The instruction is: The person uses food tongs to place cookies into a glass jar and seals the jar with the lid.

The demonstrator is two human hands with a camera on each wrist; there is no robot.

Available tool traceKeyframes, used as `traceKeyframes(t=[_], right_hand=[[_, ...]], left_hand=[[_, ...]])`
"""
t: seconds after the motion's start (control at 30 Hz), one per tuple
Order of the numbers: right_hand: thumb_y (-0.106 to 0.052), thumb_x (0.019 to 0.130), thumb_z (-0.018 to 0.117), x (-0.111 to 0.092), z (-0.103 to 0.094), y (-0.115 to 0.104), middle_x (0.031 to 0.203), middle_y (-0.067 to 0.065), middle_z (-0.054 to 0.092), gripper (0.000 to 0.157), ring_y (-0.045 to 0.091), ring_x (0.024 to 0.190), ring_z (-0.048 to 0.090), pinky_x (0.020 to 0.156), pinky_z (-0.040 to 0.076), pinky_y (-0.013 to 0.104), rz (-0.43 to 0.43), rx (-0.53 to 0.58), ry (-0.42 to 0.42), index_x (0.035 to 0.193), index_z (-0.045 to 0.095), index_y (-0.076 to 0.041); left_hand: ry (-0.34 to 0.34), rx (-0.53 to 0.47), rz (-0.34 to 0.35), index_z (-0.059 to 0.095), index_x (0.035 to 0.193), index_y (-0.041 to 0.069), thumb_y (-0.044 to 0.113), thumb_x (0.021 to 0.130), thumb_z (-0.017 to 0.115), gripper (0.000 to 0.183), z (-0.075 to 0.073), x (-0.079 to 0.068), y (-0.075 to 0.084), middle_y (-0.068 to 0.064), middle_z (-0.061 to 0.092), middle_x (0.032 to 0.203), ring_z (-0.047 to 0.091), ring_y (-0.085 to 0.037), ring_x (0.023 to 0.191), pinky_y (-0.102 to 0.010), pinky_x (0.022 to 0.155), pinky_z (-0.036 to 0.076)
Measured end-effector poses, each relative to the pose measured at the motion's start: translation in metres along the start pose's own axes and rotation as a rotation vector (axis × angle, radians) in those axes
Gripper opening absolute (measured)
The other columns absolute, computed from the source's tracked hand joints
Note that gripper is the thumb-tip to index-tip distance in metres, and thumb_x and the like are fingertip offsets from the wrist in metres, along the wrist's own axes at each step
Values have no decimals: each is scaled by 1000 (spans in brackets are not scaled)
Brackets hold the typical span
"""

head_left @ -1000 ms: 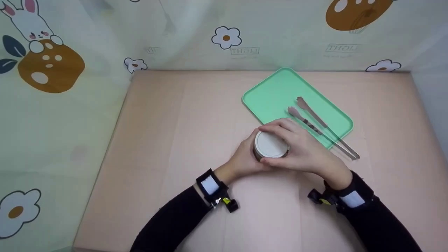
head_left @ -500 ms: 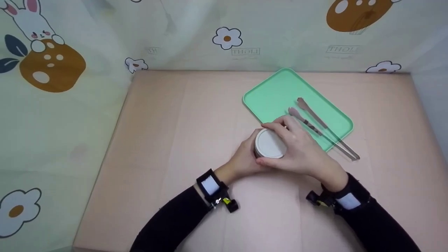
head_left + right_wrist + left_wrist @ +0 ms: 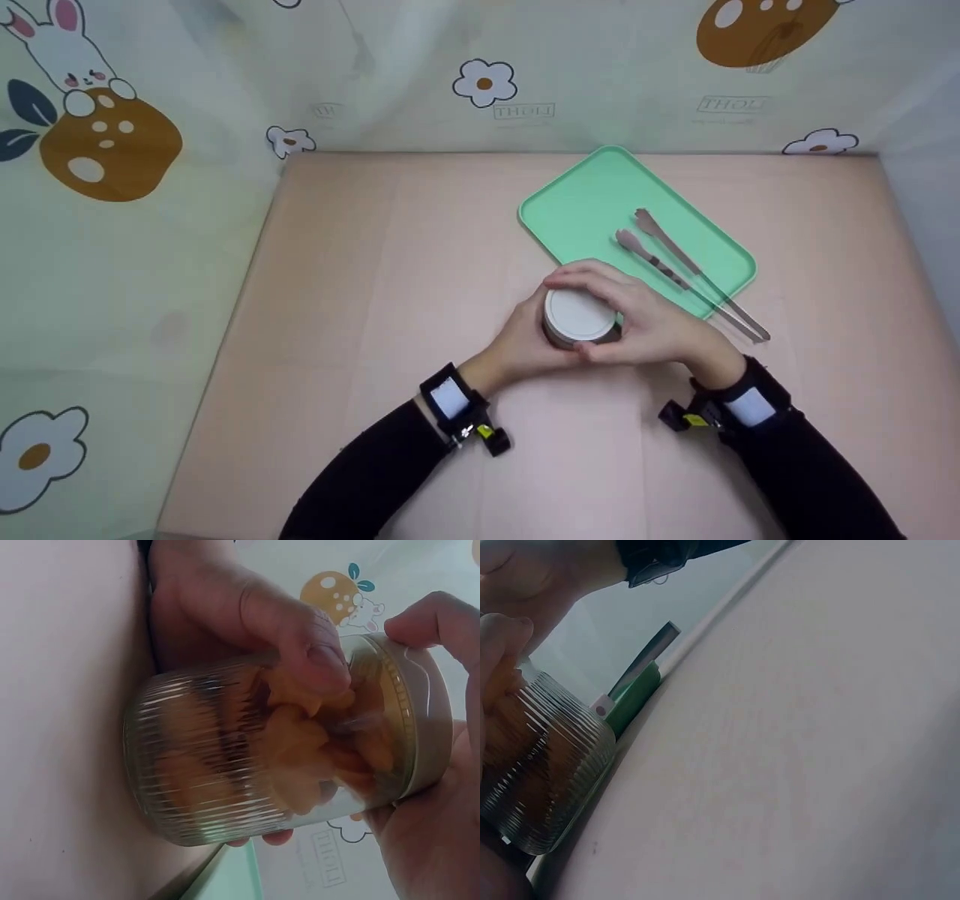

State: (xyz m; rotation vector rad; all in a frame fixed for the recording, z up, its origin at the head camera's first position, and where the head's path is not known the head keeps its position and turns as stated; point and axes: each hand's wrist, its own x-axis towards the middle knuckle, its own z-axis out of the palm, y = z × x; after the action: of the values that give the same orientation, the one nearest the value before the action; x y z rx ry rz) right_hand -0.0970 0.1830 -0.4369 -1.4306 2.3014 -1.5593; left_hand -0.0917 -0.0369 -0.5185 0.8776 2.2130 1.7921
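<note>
In the head view, my left hand [image 3: 517, 337] grips the side of a glass jar, and my right hand [image 3: 649, 319] curls round the jar's pale round lid [image 3: 580, 313]. The right wrist view shows the ribbed jar [image 3: 187, 772] with orange-brown pieces inside. There the left thumb lies across the glass, and the right hand's thumb and fingers hold the lid's rim. The lid sits on the jar. In the left wrist view the jar's base is close to the table, but whether it touches cannot be told.
Behind the jar lies a green tray [image 3: 585, 199], turned at an angle. Metal tongs [image 3: 694, 274] rest across it, their joined end sticking out over the near right rim. A patterned curtain [image 3: 405, 75] hangs along the table's back and left edges.
On the lid, the right hand's fingertips have shifted left along the far side and its thumb right along the near side. The left hand has stayed in place round the jar.
</note>
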Motion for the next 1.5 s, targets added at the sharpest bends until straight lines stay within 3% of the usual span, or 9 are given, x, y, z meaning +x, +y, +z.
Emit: traceKeyframes(t=[0.2, 0.57, 0.8, 1.13, 1.5], right_hand=[[-22, 80, 98, 0, 0, -1, 144, 12, 69, 77, 30, 132, 65, 115, 48, 24, -20, -145, 90, 147, 65, -3], [-35, 86, 95, 0, 4, -2, 137, 15, 71, 69, 33, 126, 69, 113, 50, 22, -68, -273, 156, 141, 69, -1], [-35, 86, 94, 1, 6, -2, 136, 16, 72, 68, 33, 124, 71, 113, 50, 21, -64, -300, 167, 139, 70, -1], [-36, 86, 94, 4, 11, -5, 137, 13, 71, 65, 31, 127, 69, 114, 51, 26, 12, -282, 167, 137, 71, -3], [-38, 86, 95, 2, 1, -7, 146, 8, 65, 75, 25, 137, 62, 119, 45, 26, 54, -306, 84, 146, 64, -5]], left_hand=[[-5, 3, 21, 40, 162, 6, 22, 78, 95, 102, -1, 2, -1, -11, 58, 158, 53, -17, 146, -36, 127, 38], [-4, 0, 1, 43, 156, 2, 15, 73, 94, 98, -1, 3, -2, -15, 62, 151, 58, -20, 141, -36, 125, 42], [2, 26, -27, 44, 153, 5, 14, 72, 96, 96, -2, 1, -1, -13, 63, 149, 58, -19, 139, -35, 123, 43], [13, 30, -13, 45, 150, 5, 11, 74, 95, 91, -4, 1, -2, -13, 64, 147, 59, -20, 138, -36, 123, 44], [-12, 8, -47, 43, 155, 9, 17, 72, 99, 100, -7, 5, 2, -9, 62, 151, 58, -18, 140, -36, 123, 43]])
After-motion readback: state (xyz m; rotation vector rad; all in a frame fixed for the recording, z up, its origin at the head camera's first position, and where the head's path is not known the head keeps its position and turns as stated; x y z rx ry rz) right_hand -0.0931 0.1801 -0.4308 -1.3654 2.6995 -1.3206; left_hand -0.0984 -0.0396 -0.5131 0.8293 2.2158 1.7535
